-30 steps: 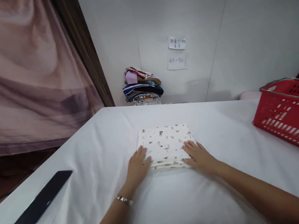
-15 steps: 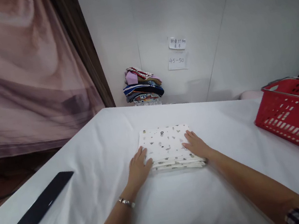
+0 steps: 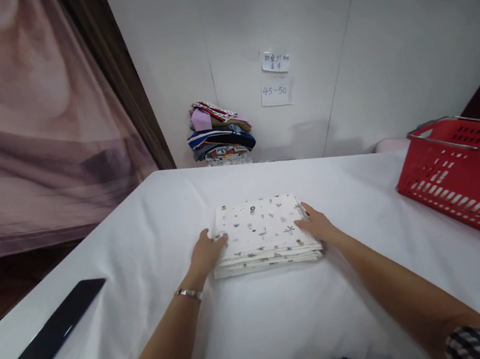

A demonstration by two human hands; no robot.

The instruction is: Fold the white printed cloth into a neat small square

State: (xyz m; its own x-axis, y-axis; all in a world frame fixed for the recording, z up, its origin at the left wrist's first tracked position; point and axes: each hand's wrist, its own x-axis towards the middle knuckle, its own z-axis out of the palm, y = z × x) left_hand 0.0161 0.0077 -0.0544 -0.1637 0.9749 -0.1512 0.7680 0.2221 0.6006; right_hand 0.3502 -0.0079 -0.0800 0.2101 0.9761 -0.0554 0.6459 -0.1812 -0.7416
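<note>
A folded white cloth [image 3: 260, 228] with small printed figures lies flat on the white-covered table [image 3: 264, 317], its layered edges facing me. My left hand [image 3: 205, 253] grips its left side, thumb on top and the other fingers down at the edge, partly hidden. On the opposite side my right hand [image 3: 320, 228] holds the cloth the same way, its thumb resting on the upper layer near the edge. The fingertips under or behind the cloth are out of sight.
To the right stands a red plastic basket [image 3: 477, 181] with metal handles. A flat black object [image 3: 56, 326] lies at the left. Behind the table rises a pile of folded fabrics [image 3: 220, 133] against the wall, near paper notes [image 3: 277, 90]. A pink curtain [image 3: 27, 130] hangs at left.
My hands have gone from lying flat on top of the cloth to gripping its left and right sides. The camera view has shifted slightly.
</note>
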